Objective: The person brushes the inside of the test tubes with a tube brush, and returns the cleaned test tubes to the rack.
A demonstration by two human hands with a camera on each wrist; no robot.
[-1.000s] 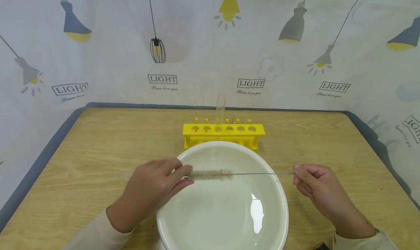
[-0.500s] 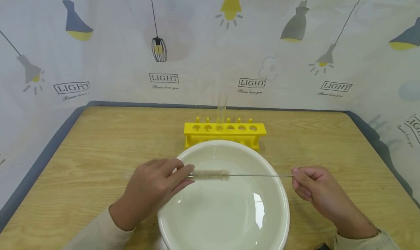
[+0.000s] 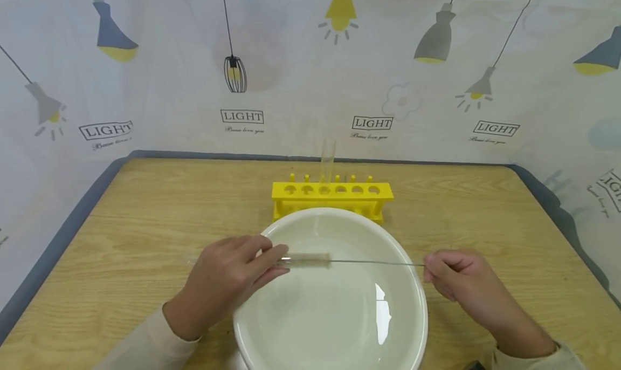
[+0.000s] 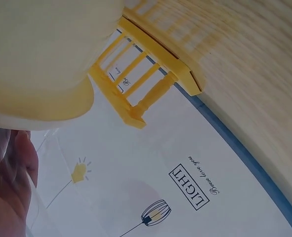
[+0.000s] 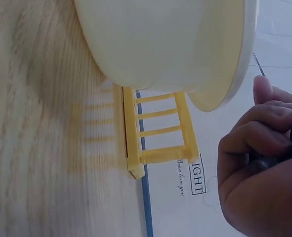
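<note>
Over the white basin point(image 3: 315, 327), my left hand point(image 3: 228, 281) holds a clear test tube point(image 3: 287, 259) level, its mouth facing right. A test tube brush point(image 3: 312, 260) lies with its pale bristles in that tube, and the bristle end sits around the mouth. My right hand point(image 3: 468, 289) pinches the brush's thin wire handle just outside the basin's right rim. In the left wrist view, part of my left hand point(image 4: 12, 182) shows around clear tube material. The right wrist view has my right hand point(image 5: 264, 158) with curled fingers; the wire is barely visible there.
Behind the basin stands a yellow test tube rack point(image 3: 332, 191), with one clear tube point(image 3: 328, 157) upright in it. A small dark object point(image 3: 474, 365) is cut off at the bottom edge. A printed curtain point(image 3: 301, 68) closes off the wooden table's point(image 3: 145, 213) back and sides.
My right hand has moved left, pushing the brush deeper into the tube; bristles that stuck out of the mouth are now mostly inside. My left hand stays nearly still.
</note>
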